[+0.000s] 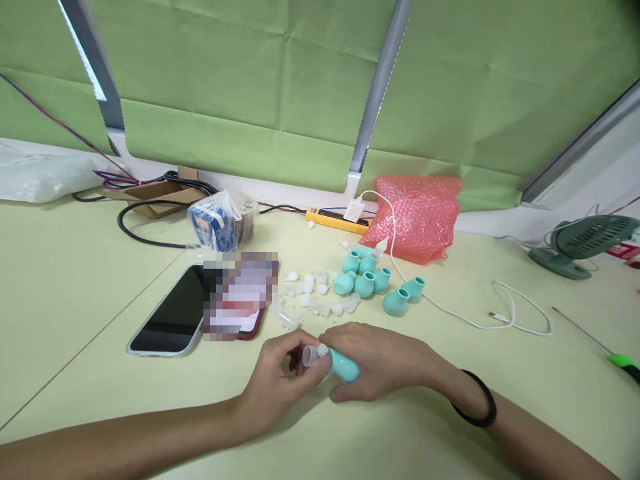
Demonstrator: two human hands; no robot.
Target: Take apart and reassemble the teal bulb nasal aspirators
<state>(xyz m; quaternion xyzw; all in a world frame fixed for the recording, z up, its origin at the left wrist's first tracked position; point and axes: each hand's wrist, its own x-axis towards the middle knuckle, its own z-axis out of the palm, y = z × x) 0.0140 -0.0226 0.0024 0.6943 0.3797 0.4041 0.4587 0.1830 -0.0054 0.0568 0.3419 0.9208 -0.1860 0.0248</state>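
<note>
I log one teal bulb (344, 365) low over the table (525, 353), right hand (385, 360) closed round it, left hand (280, 383) pinching the clear cap (311, 355) at its tip; spare bulbs (367, 280) and loose clear pieces (313, 297) lie beyond, seemingly unassembled.

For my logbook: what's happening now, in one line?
left hand: pinches clear cap | right hand: grips teal bulb | spare bulbs: on table

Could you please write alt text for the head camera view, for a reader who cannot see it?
Two bare hands meet over a pale green table: the right hand holds a teal bulb while the left hand pinches a clear tip at its end. Behind them lie more teal bulbs, loose clear tips, a phone and pink bubble wrap.
</note>
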